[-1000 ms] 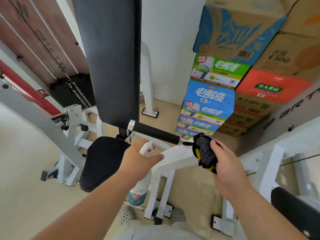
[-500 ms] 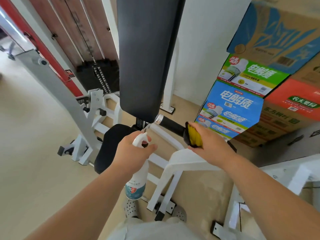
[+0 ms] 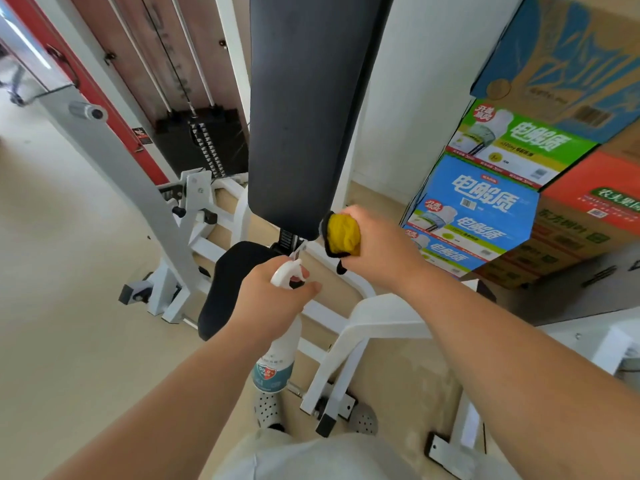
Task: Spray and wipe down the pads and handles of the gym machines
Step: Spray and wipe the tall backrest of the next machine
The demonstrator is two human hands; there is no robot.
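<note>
A tall black back pad (image 3: 304, 109) rises in the middle of the head view, with a black seat pad (image 3: 230, 285) below it on a white machine frame (image 3: 377, 320). My left hand (image 3: 273, 303) grips a white spray bottle (image 3: 277, 362) by its trigger head, the bottle hanging down. My right hand (image 3: 377, 247) holds a yellow and black cloth (image 3: 341, 237) wrapped round the machine's black handle, right at the back pad's lower right corner. The handle itself is hidden under the cloth and hand.
Stacked drink cartons (image 3: 512, 188) stand close on the right. A weight stack (image 3: 204, 147) with cables sits behind the pad on the left, beside a slanted white beam (image 3: 114, 161). Beige floor (image 3: 59, 306) lies open to the left. My shoes (image 3: 266, 407) stand by the frame's feet.
My right hand slid the cloth along the handle leftward, from its outer end up to the back pad's corner. The view shifted left. My left hand keeps the bottle hanging.
</note>
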